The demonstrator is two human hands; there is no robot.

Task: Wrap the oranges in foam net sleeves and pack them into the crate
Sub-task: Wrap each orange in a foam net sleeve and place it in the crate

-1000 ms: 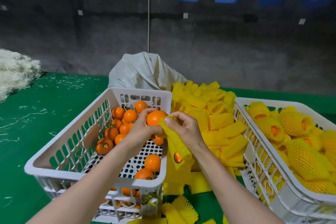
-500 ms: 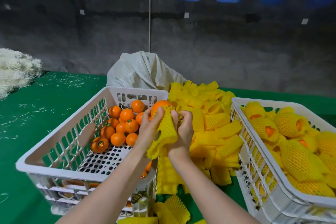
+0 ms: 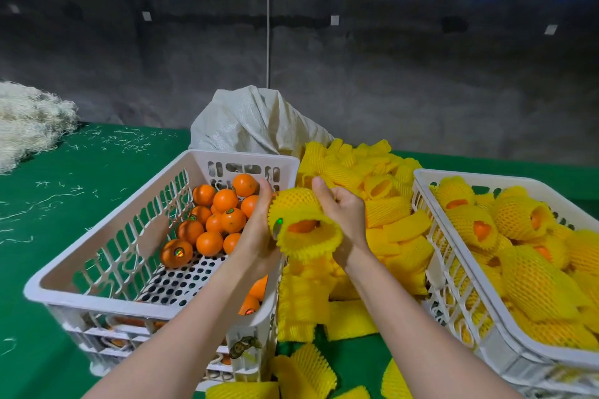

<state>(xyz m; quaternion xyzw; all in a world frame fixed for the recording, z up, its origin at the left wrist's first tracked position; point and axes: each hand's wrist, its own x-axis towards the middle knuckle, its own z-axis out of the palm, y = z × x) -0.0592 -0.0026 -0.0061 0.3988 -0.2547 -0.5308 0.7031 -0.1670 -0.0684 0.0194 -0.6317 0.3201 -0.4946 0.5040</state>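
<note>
Between both hands sits an orange (image 3: 302, 226) inside a yellow foam net sleeve (image 3: 299, 207); the fruit shows through the sleeve's open near end. My left hand (image 3: 259, 230) holds the sleeve's left side, my right hand (image 3: 342, 214) grips its right side. They are above the right rim of the left white crate (image 3: 107, 233), which holds several bare oranges (image 3: 223, 201). The right white crate (image 3: 453, 295) holds several sleeved oranges (image 3: 522, 217). A heap of loose yellow sleeves (image 3: 385, 217) lies between the crates.
A grey woven sack (image 3: 252, 123) stands behind the left crate. A pile of pale shredded fibre (image 3: 29, 120) lies at far left on the green table (image 3: 64, 191). More loose sleeves (image 3: 311, 369) lie at the near edge. A dark wall with hanging posters rises behind.
The sleeve has been pulled over the orange, which now sits inside it. Both hands shifted slightly right, off the left crate's interior toward its right rim.
</note>
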